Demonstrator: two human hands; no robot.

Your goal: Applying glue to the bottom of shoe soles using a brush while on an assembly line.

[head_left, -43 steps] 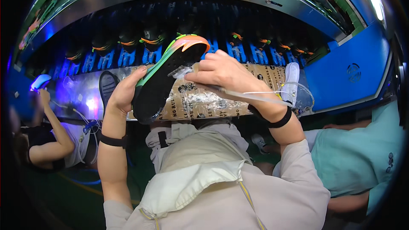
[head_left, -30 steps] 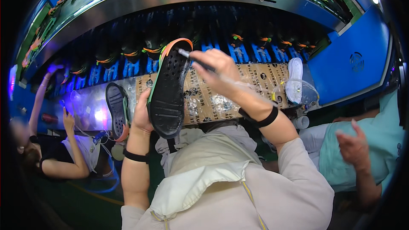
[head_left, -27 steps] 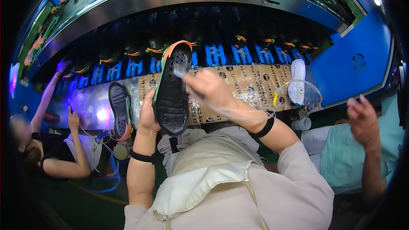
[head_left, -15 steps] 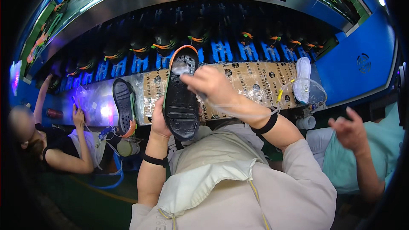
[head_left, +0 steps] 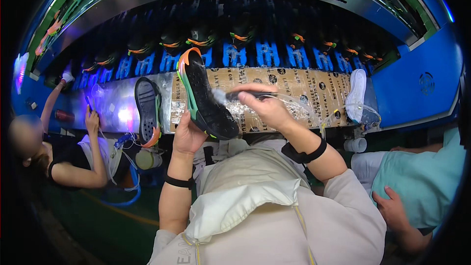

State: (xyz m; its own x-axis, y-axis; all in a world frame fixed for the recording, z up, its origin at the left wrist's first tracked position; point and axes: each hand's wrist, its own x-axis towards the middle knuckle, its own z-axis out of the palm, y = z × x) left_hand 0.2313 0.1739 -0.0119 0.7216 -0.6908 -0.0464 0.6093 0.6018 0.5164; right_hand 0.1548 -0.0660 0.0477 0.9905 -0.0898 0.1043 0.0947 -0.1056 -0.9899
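My left hand (head_left: 188,135) is wrapped round the lower left edge of a shoe sole (head_left: 202,89). The sole has a wet-looking black inner face and an orange and green rim, and it is tilted so that the rim shows. In my right hand (head_left: 269,109) is a dark-handled brush (head_left: 248,94), its pale bristles close to or against the sole's right side; I cannot tell if they touch. A clear thin tube (head_left: 301,107) trails from the brush over my right wrist. A second black sole (head_left: 148,110) rests left of my left hand.
Printed cardboard (head_left: 294,88) covers the bench. A white sole (head_left: 355,95) lies at the right end near a tube fitting. Behind, black uppers with orange trim stand in a row over a blue slatted conveyor (head_left: 267,60). Co-workers sit on the left and right.
The sole has turned in my left hand, showing its green and orange side. The brush has moved from the sole's upper part down to its right edge. The right co-worker's raised hand has dropped.
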